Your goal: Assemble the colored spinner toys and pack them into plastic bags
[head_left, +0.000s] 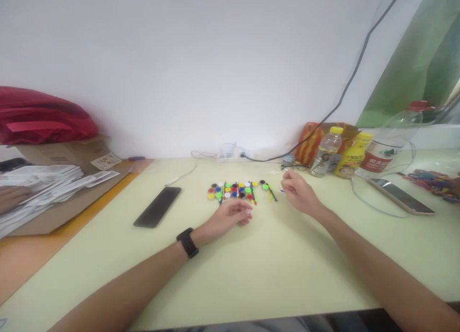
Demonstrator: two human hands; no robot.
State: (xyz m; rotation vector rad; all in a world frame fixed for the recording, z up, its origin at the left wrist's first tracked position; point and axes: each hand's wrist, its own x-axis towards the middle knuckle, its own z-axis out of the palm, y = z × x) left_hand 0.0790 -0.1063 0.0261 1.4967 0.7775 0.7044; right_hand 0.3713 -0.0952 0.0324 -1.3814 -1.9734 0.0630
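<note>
My left hand (pixel 232 217), with a black watch (pixel 187 243) on the wrist, is closed with its fingers curled loosely together; what they hold, if anything, is hidden. Just beyond it, small round coloured pieces (pixel 227 195) lie in rows with thin coloured strips (pixel 253 194) among them. My right hand (pixel 299 192) is closed above the table, right of the rows. A tiny blue bit (pixel 282 191) shows by its fingertips; whether they grip it I cannot tell. Between the hands and the bottles lie a few separate round pieces (pixel 265 186) and a dark strip (pixel 273 194).
A black phone (pixel 157 207) lies left, another phone (pixel 402 196) right, near a heap of coloured strips (pixel 436 183). Bottles (pixel 326 152) stand at the back right. A cable (pixel 345 90) runs down the wall. At far left, another person's hand (pixel 13 198) touches white plastic pieces (pixel 46 188).
</note>
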